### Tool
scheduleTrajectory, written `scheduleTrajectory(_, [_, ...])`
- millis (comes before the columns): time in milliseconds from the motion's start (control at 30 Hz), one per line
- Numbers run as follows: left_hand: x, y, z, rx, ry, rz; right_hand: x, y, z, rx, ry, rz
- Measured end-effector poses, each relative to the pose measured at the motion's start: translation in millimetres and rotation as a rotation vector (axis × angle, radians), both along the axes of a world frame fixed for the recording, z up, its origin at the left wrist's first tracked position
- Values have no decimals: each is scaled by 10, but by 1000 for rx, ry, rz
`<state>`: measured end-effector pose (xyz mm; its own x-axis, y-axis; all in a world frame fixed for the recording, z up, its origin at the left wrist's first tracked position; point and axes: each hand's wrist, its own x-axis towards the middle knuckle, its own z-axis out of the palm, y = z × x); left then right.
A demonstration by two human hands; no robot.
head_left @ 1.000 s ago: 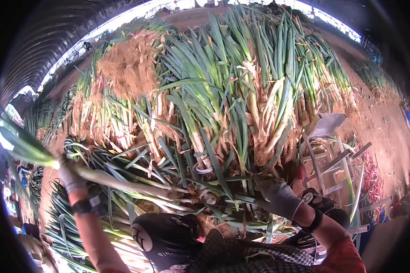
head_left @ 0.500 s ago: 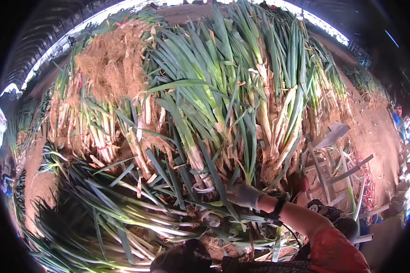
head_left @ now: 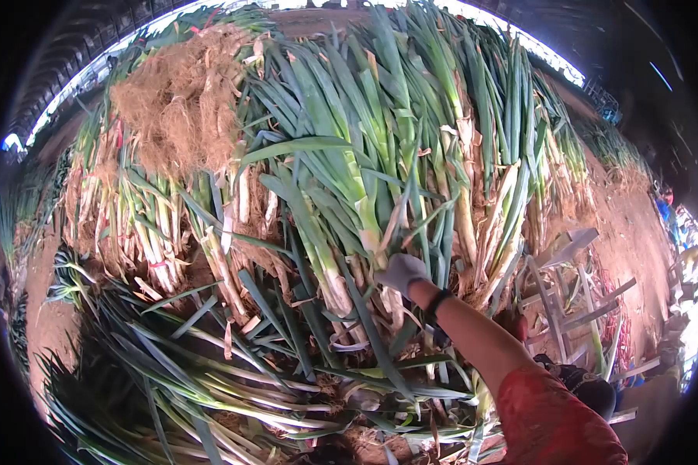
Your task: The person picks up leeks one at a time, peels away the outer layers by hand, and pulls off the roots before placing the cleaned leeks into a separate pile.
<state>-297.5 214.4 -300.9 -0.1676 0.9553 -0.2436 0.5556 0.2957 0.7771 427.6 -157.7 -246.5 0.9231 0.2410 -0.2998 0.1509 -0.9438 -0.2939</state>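
My right hand, in a pale glove with a dark band at the wrist, reaches in from the lower right. Its fingers are closed round the pale lower stalk of a long green onion in the upright pile; the fingertips are partly hidden. More green onions with broad green leaves lean close on the left of the hand. Below it, loose onions lie sideways with white stalks and dark leaves. My left hand is out of view.
Bundles with tangled brown roots are stacked at the upper left. A metal frame stands to the right on bare soil. A dark shoe or knee-like shape is at the lower right.
My right hand has moved up and slightly left from low among the onions to a stalk in the upright pile. The view has shifted a little.
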Motion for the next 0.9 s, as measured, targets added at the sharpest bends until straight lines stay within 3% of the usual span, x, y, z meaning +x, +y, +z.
scheduleTrajectory(33, [4, 45, 54, 67, -5, -36, -144, 2, 268, -81, -4, 112])
scheduleTrajectory(100, [84, 230, 144, 263, -83, -183, -309, -213, 387, 51, -101, 97])
scheduleTrajectory(167, [567, 381, 356, 506, -294, -463, -511, -438, 600, 593, -167, 43])
scheduleTrajectory(200, [860, 254, 560, 409, -251, -548, -682, -533, 772, 688, 29, -20])
scheduleTrajectory(233, [1596, -156, 1107, 316, -208, -630, -853, -642, 910, 705, 20, -22])
scheduleTrajectory(300, [2400, -708, 1682, 263, -144, -1046, -1193, -863, 1133, 904, -3, 204])
scheduleTrajectory(367, [2923, -1071, 1782, -8, -738, -1097, -1559, -1045, 1489, 886, -8, 222])
scheduleTrajectory(433, [3473, -1714, 2399, 128, -454, -1459, -1928, -1261, 1877, 862, -9, 235])
scheduleTrajectory(500, [3774, -2231, 2697, -229, -463, -1378, -2260, -1464, 2215, 708, 135, 220])
scheduleTrajectory(533, [3861, -2416, 2678, -120, -535, -1439, -2396, -1567, 2283, 724, 130, 229])
scheduleTrajectory(600, [4059, -2597, 2594, 6, -599, -1496, -2665, -1812, 2335, 1176, 375, 277])
scheduleTrajectory(667, [4205, -2723, 2606, -733, -1080, -1309, -2933, -2080, 2369, 1130, 467, 299])
scheduleTrajectory(700, [4171, -2892, 2655, -732, -1071, -1313, -3024, -2230, 2375, 1068, 559, 312])
scheduleTrajectory(733, [4136, -3089, 2699, -804, -1222, -1208, -3017, -2402, 2333, 922, 827, 219])
scheduleTrajectory(767, [4093, -3230, 2756, -873, -1371, -1095, -3028, -2519, 2261, 926, 827, 218])
scheduleTrajectory(833, [4075, -3378, 2875, -885, -1344, -1166, -3133, -2716, 1998, 944, 1126, 202])
scheduleTrajectory(900, [4085, -3554, 2844, -527, -1313, -1177, -3187, -2828, 1811, 1105, 1009, 270])
